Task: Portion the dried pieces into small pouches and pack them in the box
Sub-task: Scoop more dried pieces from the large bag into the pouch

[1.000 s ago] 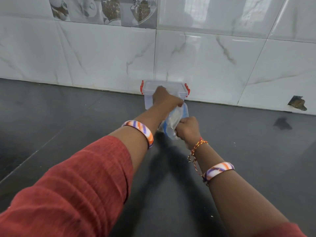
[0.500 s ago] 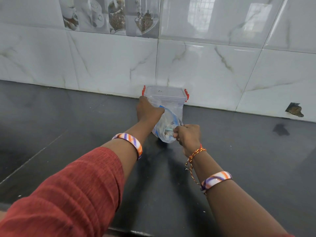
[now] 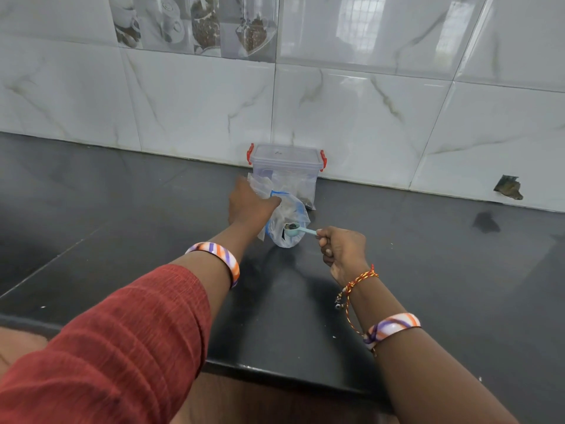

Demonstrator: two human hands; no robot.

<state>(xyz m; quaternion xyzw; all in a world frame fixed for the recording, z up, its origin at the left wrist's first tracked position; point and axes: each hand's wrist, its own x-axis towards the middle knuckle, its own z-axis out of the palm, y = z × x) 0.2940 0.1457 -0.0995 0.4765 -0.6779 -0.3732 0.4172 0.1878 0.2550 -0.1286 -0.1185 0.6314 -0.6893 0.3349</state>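
The dark stone counter [image 3: 428,286] fills the lower view, backed by a white marbled tile wall [image 3: 367,117] with a strip of printed cup-and-bean tiles [image 3: 195,26] along the top; no writing on them can be read. Against the wall stands the clear plastic box [image 3: 286,174] with red side clips, its lid on; a small dark mark on the lid is too small to read. Just in front of it, touching or nearly so, stands a clear zip bag [image 3: 286,221] with a blue seal strip, its mouth held open.

The left hand [image 3: 249,205] grips the bag's upper edge, fingers curled into the plastic and mostly hidden behind the hand. The right hand [image 3: 342,250] pinches the handle of a small pale-blue scoop [image 3: 295,231] in a closed fist; the bowl carries a few dark dried pieces [image 3: 292,225] at the bag's mouth.

Half a second ago the right fist was tight against the bag and the scoop barely showed; now the scoop is drawn clear, loaded, and the view sits lower and farther back.

Bag contents are blurred by crinkled plastic. Pouches inside the box are only vague shapes. A red sleeve [image 3: 107,347] is cut off at the left edge.
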